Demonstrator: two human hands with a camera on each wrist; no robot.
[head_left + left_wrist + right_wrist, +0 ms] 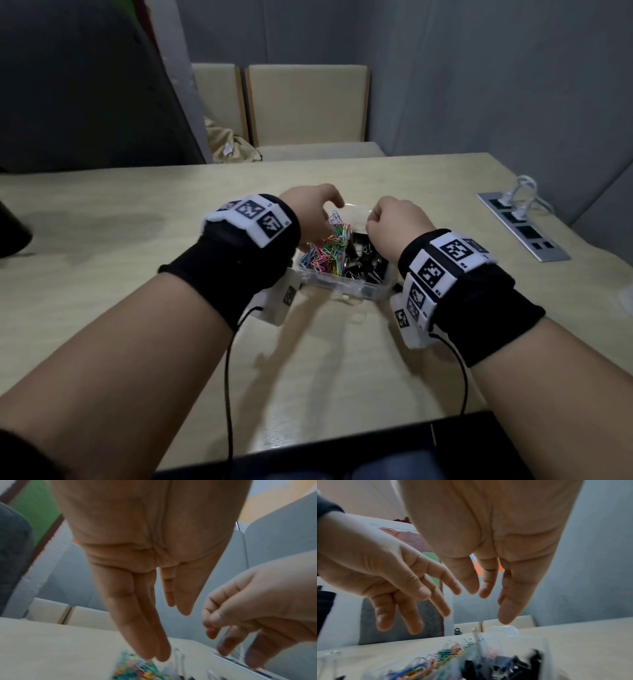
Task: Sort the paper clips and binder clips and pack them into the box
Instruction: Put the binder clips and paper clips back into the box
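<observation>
A clear plastic box (346, 289) stands mid-table. Its left compartment holds coloured paper clips (329, 250) (447, 654), its right one black binder clips (363, 260) (513, 665). The clear lid (356, 209) (503, 630) stands raised at the box's far side. My left hand (308, 212) (137, 615) hovers over the paper clips, fingers straight and pointing down, holding nothing. My right hand (390, 219) (488, 588) hangs over the binder clips near the lid's edge with relaxed fingers. Whether it touches the lid is blurred.
A socket strip (524, 222) with a white plug (517, 195) is set into the table (102, 274) at the right. Two beige chairs (308, 106) stand behind the far edge. A dark object (13, 233) sits at the left edge, a dark screen (376, 455) at the near edge.
</observation>
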